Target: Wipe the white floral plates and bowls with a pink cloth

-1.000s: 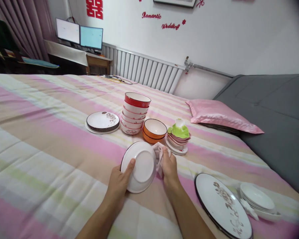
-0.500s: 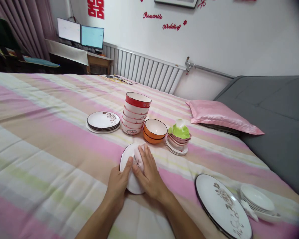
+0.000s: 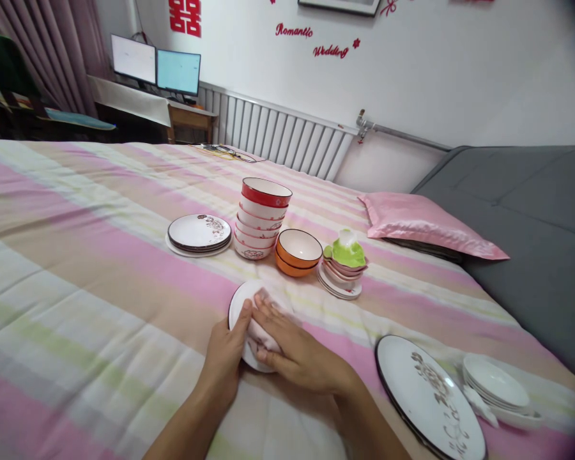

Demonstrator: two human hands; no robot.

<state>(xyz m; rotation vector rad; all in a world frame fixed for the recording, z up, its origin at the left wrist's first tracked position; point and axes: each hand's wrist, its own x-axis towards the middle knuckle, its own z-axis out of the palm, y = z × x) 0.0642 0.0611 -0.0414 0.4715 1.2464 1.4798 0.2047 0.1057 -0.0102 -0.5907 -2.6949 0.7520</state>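
Observation:
A white plate with a dark rim (image 3: 239, 303) is tilted toward me just above the striped bed cover. My left hand (image 3: 227, 348) grips its near left edge, thumb lying on the face. Pressed over the plate's face is my right hand (image 3: 287, 348), its fingers closed on a pale pink cloth (image 3: 259, 335). The right fingers and the cloth hide much of the plate. Beyond the plate stand a stack of red-and-white bowls (image 3: 262, 220) and two nested orange bowls (image 3: 298, 252).
Stacked plates (image 3: 199, 231) lie left of the bowls. Green and pink leaf-shaped dishes (image 3: 347, 255) top small plates to the right. A large oval plate (image 3: 426, 390) and white dishes (image 3: 496, 383) lie at near right. A pink pillow (image 3: 421, 220) rests against the grey headboard (image 3: 522, 211).
My right hand has slid down and turned across the plate with the cloth. The left hand keeps its hold, and the plate has tilted slightly.

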